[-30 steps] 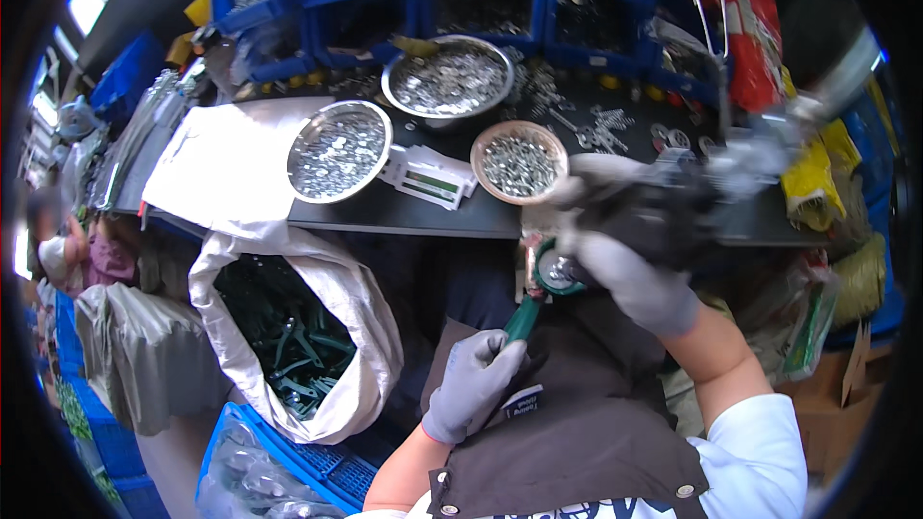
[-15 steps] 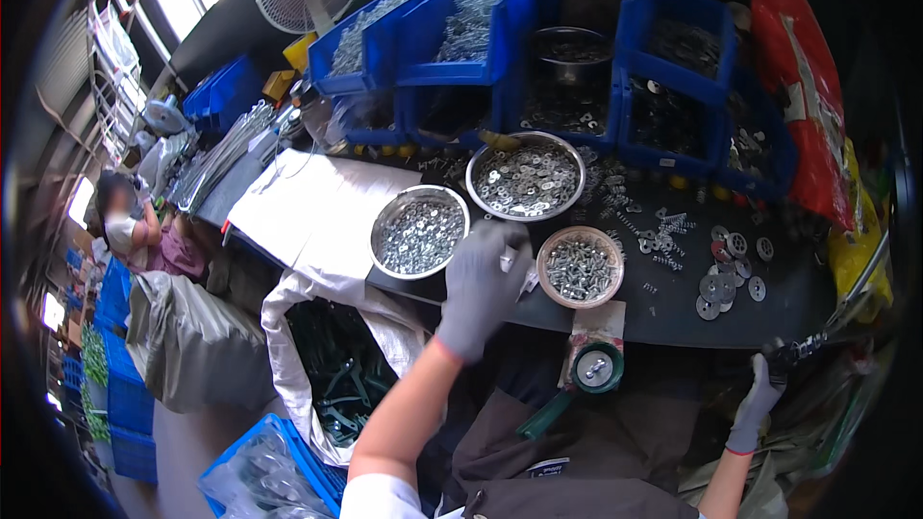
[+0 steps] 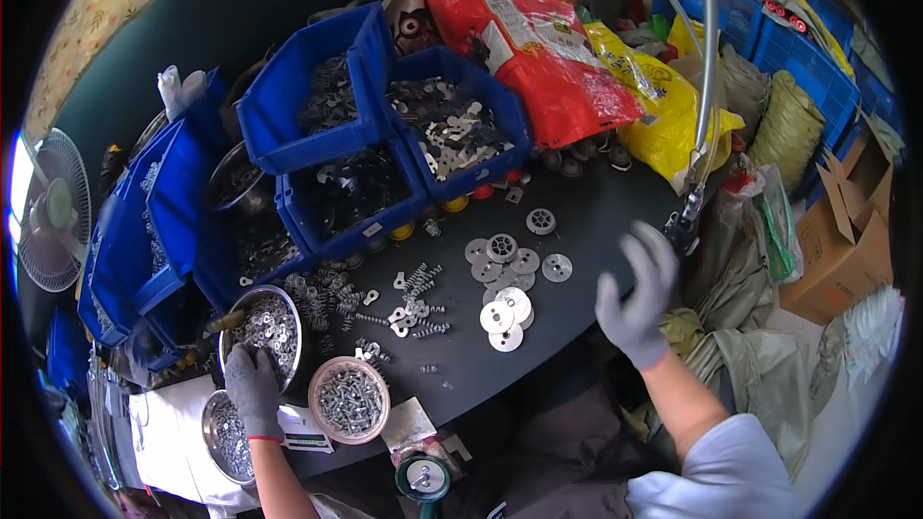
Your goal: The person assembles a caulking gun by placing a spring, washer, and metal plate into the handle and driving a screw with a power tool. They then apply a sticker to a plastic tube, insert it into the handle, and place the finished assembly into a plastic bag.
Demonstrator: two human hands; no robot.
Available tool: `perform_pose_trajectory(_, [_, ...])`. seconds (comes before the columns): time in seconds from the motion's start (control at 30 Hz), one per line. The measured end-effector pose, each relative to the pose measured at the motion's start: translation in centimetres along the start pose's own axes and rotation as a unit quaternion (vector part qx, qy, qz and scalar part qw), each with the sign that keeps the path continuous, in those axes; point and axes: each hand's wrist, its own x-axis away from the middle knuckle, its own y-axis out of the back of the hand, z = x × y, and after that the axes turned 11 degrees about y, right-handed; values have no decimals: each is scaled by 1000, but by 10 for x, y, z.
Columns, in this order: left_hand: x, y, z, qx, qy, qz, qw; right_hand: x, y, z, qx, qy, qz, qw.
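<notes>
My left hand (image 3: 254, 394), in a grey glove, reaches over the near rim of a steel bowl (image 3: 297, 329) of small metal washers. Its fingers are pressed together among the washers, and whatever they pinch is hidden. My right hand (image 3: 638, 300), gloved too and slightly blurred, is open with its fingers spread and nothing in them. Just beyond its fingertips hangs a dark hand tool (image 3: 681, 229) on a metal hose. Close to my left hand are a pink bowl (image 3: 385, 386) of screws and a second steel bowl (image 3: 208, 431) of small metal parts.
Loose springs (image 3: 423, 281) and metal discs (image 3: 512, 312) lie on the dark table (image 3: 471, 356). Blue bins (image 3: 317, 159) of parts stand behind, with a red bag (image 3: 519, 38) and a yellow bag (image 3: 663, 101). A green round fixture (image 3: 423, 500) sits at the front edge.
The view has swung to the right. My left hand has moved to the washer bowl. My right hand, formerly at the hanging tool, has come off it and spread its fingers.
</notes>
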Motion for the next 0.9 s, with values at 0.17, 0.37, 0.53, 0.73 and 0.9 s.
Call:
perform_pose_trajectory(0.17, [-1, -13, -17, 30, -6, -58, 998, -18, -132, -114, 33, -235, 23, 971])
perform_pose_trajectory(0.37, [1, -10, -18, 70, -16, -47, 996, -14, -214, -226, -29, -283, 211, 935])
perform_pose_trajectory(0.53, [4, 4, -20, 39, -11, 17, 999, -30, -180, -168, 4, -177, 432, 884])
perform_pose_trajectory(0.73, [-1, -10, -9, 63, -48, -49, 996, 11, -143, -133, -52, -95, 225, 968])
perform_pose_trajectory(0.9, [2, 0, -17, 32, -6, -54, 998, 16, -123, -112, 24, -11, 96, 995])
